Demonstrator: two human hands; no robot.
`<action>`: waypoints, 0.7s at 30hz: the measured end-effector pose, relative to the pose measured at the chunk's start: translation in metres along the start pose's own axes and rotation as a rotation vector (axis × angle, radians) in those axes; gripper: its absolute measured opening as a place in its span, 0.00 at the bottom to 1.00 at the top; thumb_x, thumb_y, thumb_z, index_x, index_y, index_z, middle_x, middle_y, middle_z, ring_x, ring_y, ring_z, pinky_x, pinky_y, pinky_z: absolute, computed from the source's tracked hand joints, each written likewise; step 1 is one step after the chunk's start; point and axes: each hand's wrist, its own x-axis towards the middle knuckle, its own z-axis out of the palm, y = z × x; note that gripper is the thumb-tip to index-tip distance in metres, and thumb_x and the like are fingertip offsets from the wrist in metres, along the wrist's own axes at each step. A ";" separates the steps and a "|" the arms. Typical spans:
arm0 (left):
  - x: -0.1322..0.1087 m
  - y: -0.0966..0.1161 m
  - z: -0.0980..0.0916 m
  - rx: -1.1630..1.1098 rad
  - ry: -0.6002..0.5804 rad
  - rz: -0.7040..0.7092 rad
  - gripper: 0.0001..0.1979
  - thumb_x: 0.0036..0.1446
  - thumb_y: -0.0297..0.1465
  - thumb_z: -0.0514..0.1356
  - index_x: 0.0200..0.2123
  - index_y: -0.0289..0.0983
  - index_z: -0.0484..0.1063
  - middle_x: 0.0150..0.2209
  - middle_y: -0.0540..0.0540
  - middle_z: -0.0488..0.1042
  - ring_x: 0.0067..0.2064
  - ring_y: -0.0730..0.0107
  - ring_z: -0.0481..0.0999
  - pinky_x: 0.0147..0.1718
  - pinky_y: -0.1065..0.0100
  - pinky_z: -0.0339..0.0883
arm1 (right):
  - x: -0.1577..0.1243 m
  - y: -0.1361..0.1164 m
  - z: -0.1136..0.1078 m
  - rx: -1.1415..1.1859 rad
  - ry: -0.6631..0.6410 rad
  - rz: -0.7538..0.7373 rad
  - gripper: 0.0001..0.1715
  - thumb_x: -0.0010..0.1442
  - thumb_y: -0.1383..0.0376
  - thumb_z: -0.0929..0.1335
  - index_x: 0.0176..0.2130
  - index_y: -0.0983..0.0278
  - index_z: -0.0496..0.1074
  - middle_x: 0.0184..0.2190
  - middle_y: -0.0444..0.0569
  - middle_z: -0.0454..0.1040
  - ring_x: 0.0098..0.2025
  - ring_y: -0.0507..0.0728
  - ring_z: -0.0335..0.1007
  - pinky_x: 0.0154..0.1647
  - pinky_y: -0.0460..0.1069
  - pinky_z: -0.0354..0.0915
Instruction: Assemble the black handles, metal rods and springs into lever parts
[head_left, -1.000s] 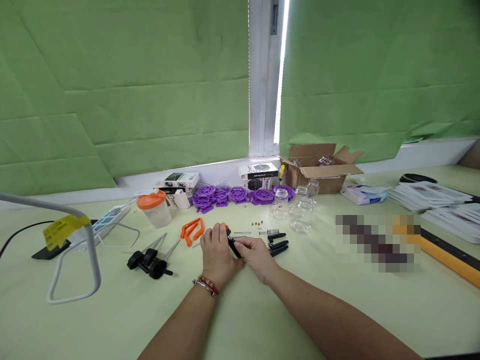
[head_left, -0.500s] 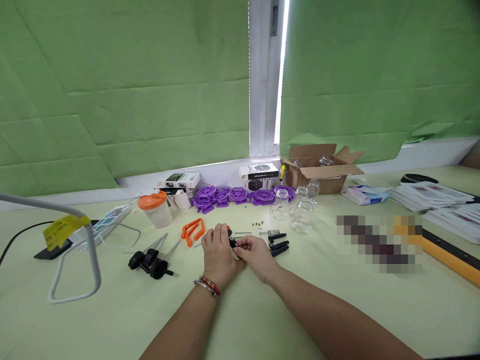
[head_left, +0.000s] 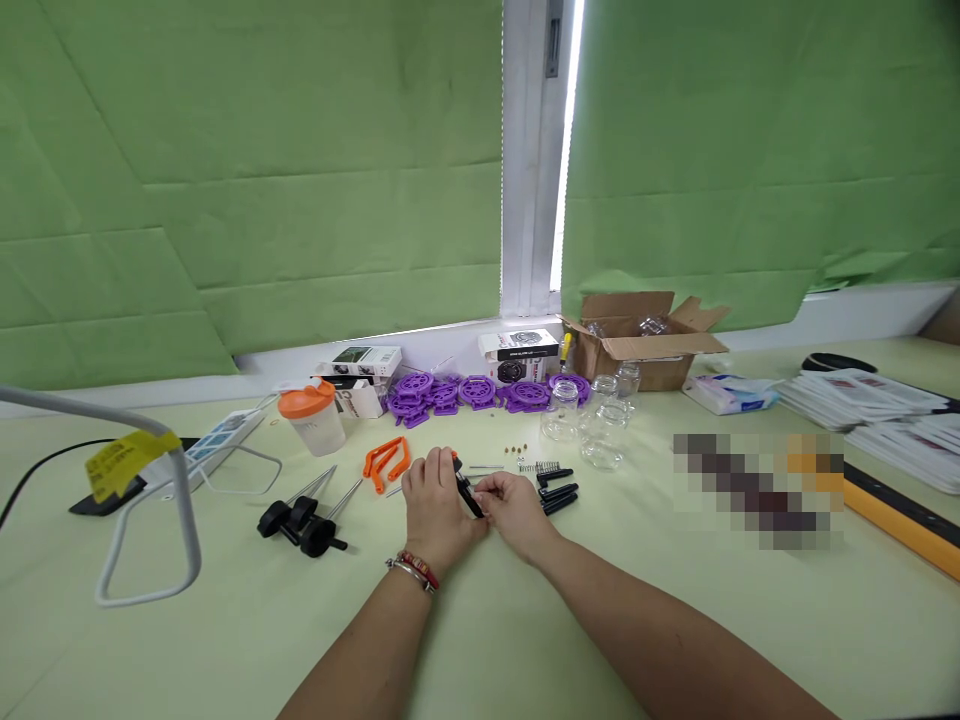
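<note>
Near the middle of the pale green table, a person's two bare hands met over a small black part. It was slim and rod-like, w/ an orange tip at its far end. The left hand, bracelets at the wrist, had its fingers curled narrow round the part's far half, holding it just above the table. The right hand pinched the near end btwn thumb and forefinger, fingers close together.

Vs. a sec earlier, both hands sat in almost the same spot and no other piece had been picked up. The right fingertips had crept a little along the part at the half-sec mark, then settled back at its near end. The part looked tilted slightly more. This read as small grip adjustments on that one part, not a reach elsewhere.

Just right of the hands lay short black sleeves and a few springs. To the far left lay orange clips, and further left black-knobbed pins. Farther back were purple gear-like pieces, glass jars, an orange-lidded cup and an open cardboard box.
</note>
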 end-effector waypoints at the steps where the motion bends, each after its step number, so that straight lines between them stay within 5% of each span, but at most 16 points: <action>1: 0.000 -0.001 0.000 -0.005 -0.003 -0.003 0.37 0.33 0.36 0.61 0.50 0.34 0.57 0.47 0.37 0.64 0.48 0.47 0.62 0.46 0.51 0.55 | 0.001 0.001 -0.002 -0.010 -0.007 0.007 0.07 0.47 0.63 0.66 0.27 0.65 0.71 0.19 0.43 0.69 0.21 0.51 0.62 0.23 0.46 0.60; 5: 0.000 -0.003 0.001 -0.004 -0.021 -0.022 0.40 0.31 0.37 0.63 0.51 0.35 0.55 0.48 0.38 0.63 0.49 0.47 0.62 0.48 0.51 0.54 | 0.014 -0.008 -0.025 -0.134 0.049 -0.002 0.08 0.49 0.63 0.65 0.29 0.65 0.71 0.20 0.43 0.69 0.21 0.51 0.64 0.24 0.46 0.61; 9: 0.000 -0.005 -0.001 -0.013 -0.039 -0.035 0.41 0.30 0.36 0.64 0.51 0.37 0.54 0.49 0.40 0.62 0.50 0.48 0.61 0.49 0.51 0.53 | 0.038 -0.028 -0.067 -0.555 0.194 -0.065 0.11 0.53 0.65 0.62 0.31 0.64 0.74 0.28 0.49 0.74 0.28 0.54 0.68 0.29 0.47 0.61; 12: -0.001 -0.006 -0.001 -0.025 -0.045 -0.041 0.41 0.30 0.36 0.64 0.51 0.38 0.53 0.49 0.40 0.61 0.51 0.48 0.61 0.50 0.51 0.52 | 0.055 -0.032 -0.088 -0.784 0.138 0.018 0.07 0.49 0.69 0.65 0.26 0.64 0.75 0.27 0.52 0.74 0.31 0.56 0.69 0.31 0.48 0.60; 21: 0.000 -0.011 -0.003 -0.051 -0.053 -0.040 0.46 0.27 0.39 0.66 0.53 0.38 0.52 0.51 0.40 0.60 0.51 0.47 0.60 0.52 0.51 0.51 | 0.084 -0.017 -0.090 -0.870 0.014 0.218 0.05 0.39 0.74 0.71 0.22 0.67 0.76 0.26 0.53 0.75 0.29 0.54 0.69 0.29 0.45 0.59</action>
